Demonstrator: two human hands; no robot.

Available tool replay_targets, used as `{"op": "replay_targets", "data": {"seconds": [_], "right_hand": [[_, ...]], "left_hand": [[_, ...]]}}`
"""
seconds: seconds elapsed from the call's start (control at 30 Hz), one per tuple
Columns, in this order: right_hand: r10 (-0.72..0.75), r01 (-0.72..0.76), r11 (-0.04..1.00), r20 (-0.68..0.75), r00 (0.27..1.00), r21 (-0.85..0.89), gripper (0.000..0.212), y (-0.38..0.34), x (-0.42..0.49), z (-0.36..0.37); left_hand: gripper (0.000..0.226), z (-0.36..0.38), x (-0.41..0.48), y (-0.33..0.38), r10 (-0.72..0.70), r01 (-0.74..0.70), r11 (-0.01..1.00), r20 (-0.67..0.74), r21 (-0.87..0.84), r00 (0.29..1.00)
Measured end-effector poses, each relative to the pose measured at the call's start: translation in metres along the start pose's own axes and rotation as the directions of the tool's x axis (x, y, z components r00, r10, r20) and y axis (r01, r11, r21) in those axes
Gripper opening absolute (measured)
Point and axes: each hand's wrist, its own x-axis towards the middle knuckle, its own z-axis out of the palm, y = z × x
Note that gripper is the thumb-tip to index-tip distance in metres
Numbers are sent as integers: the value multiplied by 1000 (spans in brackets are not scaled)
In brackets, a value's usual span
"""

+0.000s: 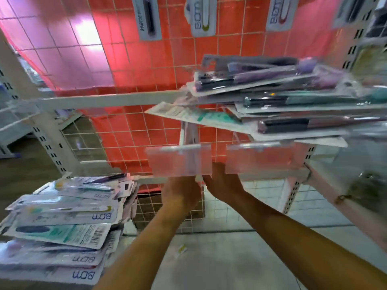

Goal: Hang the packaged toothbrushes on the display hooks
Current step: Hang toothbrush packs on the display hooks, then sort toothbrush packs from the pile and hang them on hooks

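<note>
Two clear rectangular tags [178, 162], hands [181, 195] seemingly behind

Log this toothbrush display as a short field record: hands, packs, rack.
Left hand: raised under the clear tag holders, grip unclear
Right hand: beside it, fingertips hidden behind a holder
Hung packs: four along the top of the wire grid
Left pile: loose packs, lower left
Right pile: loose packs stacked above the holders
Backdrop: red sheet behind grid
</note>
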Motion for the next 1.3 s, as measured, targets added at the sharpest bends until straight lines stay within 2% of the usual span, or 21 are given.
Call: {"op": "replay_targets", "data": {"seconds": [0.03,0.07,0.1,0.13,0.17,0.2,0.23,0.27,0.3,0.4,0.5,0.73,0.9,1.07,1.17,1.3], "right_hand": [[76,-85,985,62,995,153,24,-12,-11,-6],[160,-194,921,127,979,337,35,-25,-23,-13],[221,-257,828,132,966,498,53,-36,-35,-17],[250,-276,804,120,961,527,65,-41,-43,-19],[258,-283,893,118,959,349,60,-48,-51,-24],[282,-297,951,161,946,83,47,-53,-60,-27],[311,-288,946,170,935,-148,37,-56,-68,-28],[321,-261,922,190,928,-285,32,-59,-74,-31],[328,-245,911,224,918,-330,31,-64,-83,-34],[332,-207,903,304,893,-376,33,-81,-110,-48],[330,-208,912,329,885,-353,33,-102,-140,-74],[363,-281,910,262,894,-304,24,-154,-169,-141],[335,-260,903,186,924,-341,21,-185,-159,-190],[338,-296,899,80,938,-324,28,-194,-134,-225],[316,-286,899,39,948,-330,23,-188,-110,-241],[259,-274,919,-88,962,-285,16,-178,-77,-255]], "left_hand": [[28,-3,-6,1,-3,2,999,40,34,999],[29,-7,-13,3,0,-2,999,47,38,999],[28,-8,-19,4,27,-27,1000,3,14,1000],[28,-12,-26,6,51,-55,997,-79,-46,996],[27,-16,-33,8,39,-49,994,-103,-94,994],[26,-23,-42,12,-3,-5,993,-64,-120,998],[26,-30,-52,16,-57,62,992,46,-113,997],[26,-38,-64,20,-79,93,992,162,-81,984],[28,-45,-75,24,-61,73,996,231,-42,971],[35,-70,-109,37,48,-82,992,326,92,944],[31,-96,-139,46,65,-107,990,362,97,930],[37,-175,-168,76,174,-245,960,394,136,902],[38,-233,-162,95,286,-341,922,272,184,919],[33,-277,-136,110,347,-366,910,124,196,930],[33,-283,-112,113,388,-391,885,67,252,919],[27,-277,-75,117,381,-369,901,-9,227,925]]}}
